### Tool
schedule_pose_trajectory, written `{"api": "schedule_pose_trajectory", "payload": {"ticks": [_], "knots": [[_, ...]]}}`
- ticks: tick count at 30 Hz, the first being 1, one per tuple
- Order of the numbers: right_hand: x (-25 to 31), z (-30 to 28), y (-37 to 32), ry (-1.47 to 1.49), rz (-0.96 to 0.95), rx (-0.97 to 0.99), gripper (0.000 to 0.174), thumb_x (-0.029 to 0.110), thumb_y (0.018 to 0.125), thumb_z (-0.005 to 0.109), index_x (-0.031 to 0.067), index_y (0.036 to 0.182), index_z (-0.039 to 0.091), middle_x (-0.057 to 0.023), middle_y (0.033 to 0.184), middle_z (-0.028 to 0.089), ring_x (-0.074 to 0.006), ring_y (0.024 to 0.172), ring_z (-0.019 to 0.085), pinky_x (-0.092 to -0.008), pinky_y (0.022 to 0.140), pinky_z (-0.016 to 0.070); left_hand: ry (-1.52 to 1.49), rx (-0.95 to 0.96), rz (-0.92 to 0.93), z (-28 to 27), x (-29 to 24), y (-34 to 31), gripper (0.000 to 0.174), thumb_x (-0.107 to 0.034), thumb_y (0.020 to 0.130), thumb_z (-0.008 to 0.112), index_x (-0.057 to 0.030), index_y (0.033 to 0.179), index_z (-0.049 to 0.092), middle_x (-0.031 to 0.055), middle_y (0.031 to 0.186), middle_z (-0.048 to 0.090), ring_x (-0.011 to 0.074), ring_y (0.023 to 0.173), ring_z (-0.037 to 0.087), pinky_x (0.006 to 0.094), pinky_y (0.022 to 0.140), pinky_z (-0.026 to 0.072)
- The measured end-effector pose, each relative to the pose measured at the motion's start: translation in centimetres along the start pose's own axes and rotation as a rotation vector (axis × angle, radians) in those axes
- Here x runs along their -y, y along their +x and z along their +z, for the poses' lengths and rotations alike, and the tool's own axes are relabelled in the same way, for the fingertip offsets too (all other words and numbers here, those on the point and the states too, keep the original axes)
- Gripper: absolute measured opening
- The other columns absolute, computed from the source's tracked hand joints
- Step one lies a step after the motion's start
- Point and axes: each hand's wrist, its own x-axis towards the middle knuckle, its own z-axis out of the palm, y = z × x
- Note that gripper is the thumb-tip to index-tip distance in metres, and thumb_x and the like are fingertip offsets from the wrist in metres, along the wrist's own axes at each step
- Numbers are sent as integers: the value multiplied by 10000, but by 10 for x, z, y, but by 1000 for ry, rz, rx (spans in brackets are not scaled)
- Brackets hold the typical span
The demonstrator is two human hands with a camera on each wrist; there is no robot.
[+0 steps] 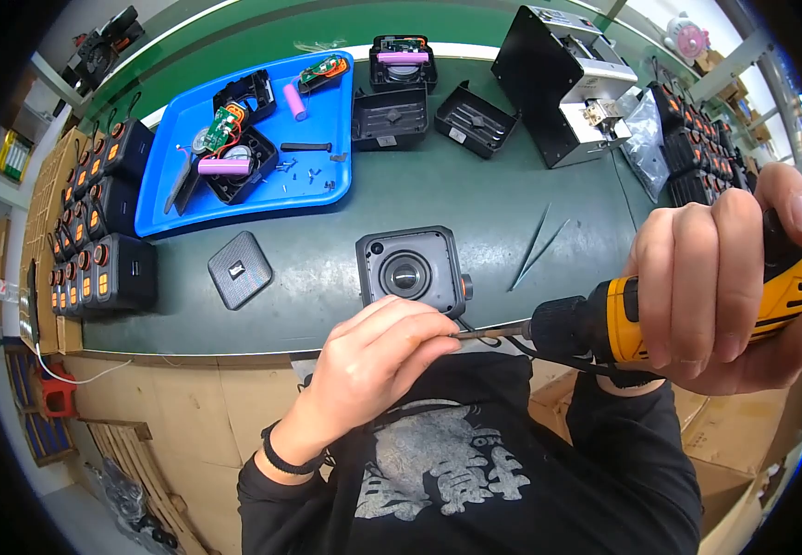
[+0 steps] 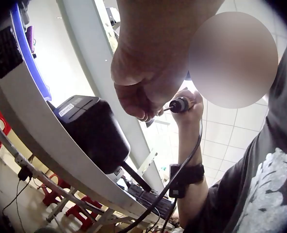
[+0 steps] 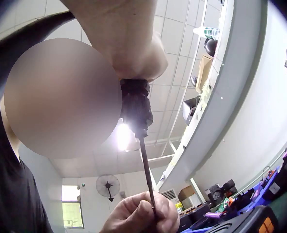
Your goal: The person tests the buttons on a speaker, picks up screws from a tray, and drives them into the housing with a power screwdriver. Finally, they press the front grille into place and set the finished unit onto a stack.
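My right hand [image 1: 715,287] grips a yellow and black power drill [image 1: 624,319] held level at the right. A long thin screwdriver bit [image 1: 498,332] runs leftward from its black chuck [image 3: 136,107]. Thumb and fingers of my left hand [image 1: 368,365] pinch the far end of that bit, and its tip is hidden between them; I cannot tell whether a screw is there too. Just beyond the left hand, a black speaker housing [image 1: 367,268] with a round driver in its middle and an orange-ringed knob lies on the green bench [image 1: 308,277].
A blue tray [image 1: 165,208] holds opened housings, pink battery cells and loose screws. Tweezers [image 1: 535,248] and a square speaker grille [image 1: 241,270] lie either side of the housing. Finished-looking speakers [image 1: 123,268] stand left. Black shells [image 1: 390,116] and a metal machine [image 1: 563,92] stand behind.
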Motion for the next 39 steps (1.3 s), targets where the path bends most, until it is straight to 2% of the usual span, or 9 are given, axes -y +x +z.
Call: {"api": "schedule_pose_trajectory", "payload": {"ticks": [17, 19, 23, 25, 32, 35, 37, 38, 39], "knots": [[-8, 12, 1, 68, -7, -37, 485, 319, 938, 624, 55, 1249, 363, -20, 722, 603, -108, 500, 618, -229, 501, 574, 72, -14, 83, 1, 4, 2, 215, -6, 737, 791, -12, 893, 642, 83, 830, 660, 243, 713, 642, 332, 606, 527], [-7, 23, 4, 91, 70, -92, 483, 320, 939, 620, 56, 1250, 361, -20, 726, 604, -107, 509, 621, -226, 504, 573, 77, -20, 76, 1, 3, 2, 209, -6, 736, 791, -15, 882, 641, 81, 823, 657, 242, 704, 637, 334, 595, 521], [-9, 12, 1, 19, -13, 19, 489, 322, 945, 615, 56, 1259, 350, -17, 731, 594, -102, 515, 619, -221, 497, 568, 120, -45, 100, 4, 3, 4, 203, -14, 733, 793, -20, 866, 640, 75, 808, 649, 236, 690, 630, 329, 575, 511], [-6, 26, 3, 30, 106, -95, 498, 330, 952, 612, 58, 1265, 337, -15, 738, 582, -106, 522, 617, -217, 495, 561, 198, -49, 131, 5, 2, 4, 207, -25, 725, 796, -27, 859, 639, 65, 781, 627, 225, 658, 608, 321, 546, 491], [-13, 23, 1, -51, 102, -64, 514, 350, 956, 608, 66, 1274, 321, -16, 728, 546, -112, 509, 578, -214, 481, 524, 246, -31, 158, 8, 1, 5, 258, -92, 705, 814, -31, 886, 642, 48, 744, 573, 211, 628, 561, 313, 514, 456], [-16, 25, -4, -47, 117, -101, 528, 361, 952, 612, 70, 1279, 316, -17, 722, 528, -111, 509, 551, -216, 471, 496, 340, -15, 80, 1, -9, 12, 408, -180, 649, 870, -52, 973, 658, 65, 831, 634, 255, 704, 606, 353, 607, 488], [-18, 28, -8, -47, 128, -127, 537, 368, 950, 614, 73, 1282, 313, -18, 719, 515, -110, 508, 533, -218, 465, 478, 376, 15, 50, -7, -7, 14, 584, -273, 608, 885, -54, 1088, 635, 79, 951, 623, 281, 829, 601, 395, 705, 483], [-19, 29, -8, -47, 133, -126, 537, 368, 950, 614, 73, 1282, 313, -18, 719, 515, -110, 508, 533, -218, 465, 478, 368, 110, -12, -10, -4, 10, 719, -301, 582, 888, -47, 1188, 596, 113, 1118, 601, 324, 1020, 575, 430, 856, 461], [-19, 29, -8, -58, 139, -126, 535, 366, 949, 615, 72, 1280, 314, -18, 718, 514, -110, 504, 529, -218, 460, 473, 365, 108, -16, -10, -3, 11, 719, -301, 582, 888, -47, 1188, 596, 113, 1118, 601, 324, 1020, 575, 430, 856, 461]]}}
